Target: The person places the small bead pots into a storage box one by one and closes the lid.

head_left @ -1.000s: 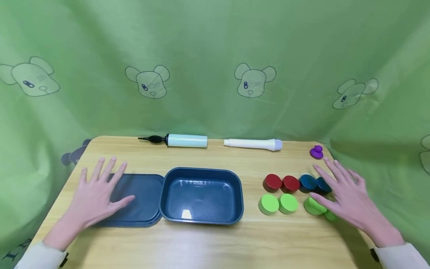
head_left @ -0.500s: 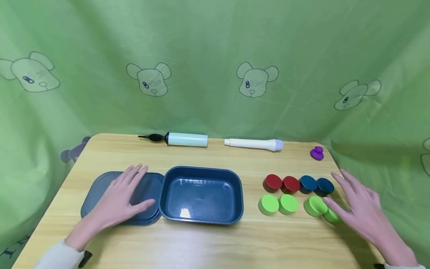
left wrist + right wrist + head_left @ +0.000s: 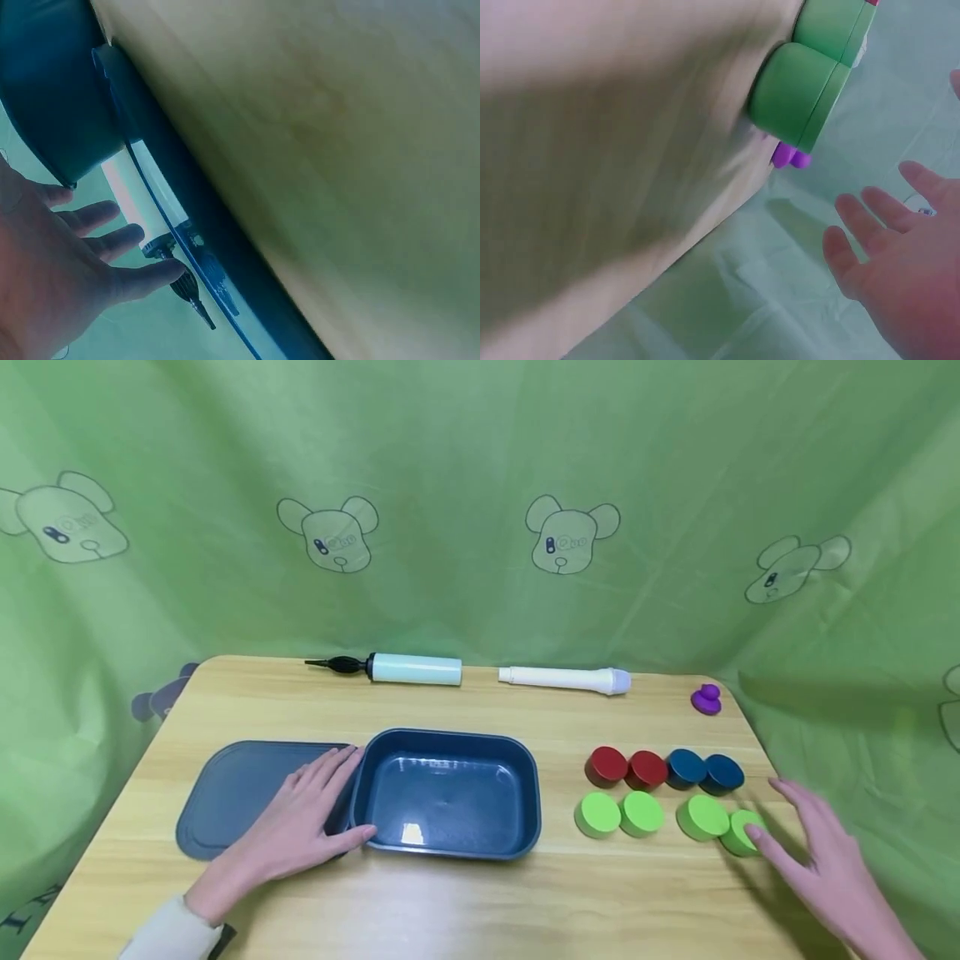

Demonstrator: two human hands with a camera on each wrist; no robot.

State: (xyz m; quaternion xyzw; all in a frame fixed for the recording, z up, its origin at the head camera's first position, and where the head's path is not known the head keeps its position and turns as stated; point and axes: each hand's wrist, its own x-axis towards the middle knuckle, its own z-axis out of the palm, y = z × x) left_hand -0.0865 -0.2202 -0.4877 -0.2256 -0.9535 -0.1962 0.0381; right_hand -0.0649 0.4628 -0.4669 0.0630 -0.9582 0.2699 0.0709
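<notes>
A dark blue box (image 3: 447, 793) stands open on the wooden table (image 3: 465, 902), its flat lid (image 3: 232, 793) lying to its left. My left hand (image 3: 311, 814) rests flat on the lid's right end, fingers straight, thumb against the box's front left corner. In the left wrist view the left hand (image 3: 67, 255) shows spread fingers beside the box (image 3: 45, 97). At the right lie two red discs (image 3: 626, 767), two blue discs (image 3: 705, 772) and several green discs (image 3: 660, 815). My right hand (image 3: 817, 852) hovers open, a fingertip at the rightmost green disc (image 3: 738, 832).
Along the back edge lie a pale green hand pump (image 3: 397, 668) and a white tube (image 3: 562, 678). A small purple toy (image 3: 706, 699) sits at the back right corner. Green printed cloth (image 3: 480, 485) hangs behind and around the table.
My left hand slid right across the lid until it reached the box. My right hand drew back toward me and to the right, uncovering the blue and green discs.
</notes>
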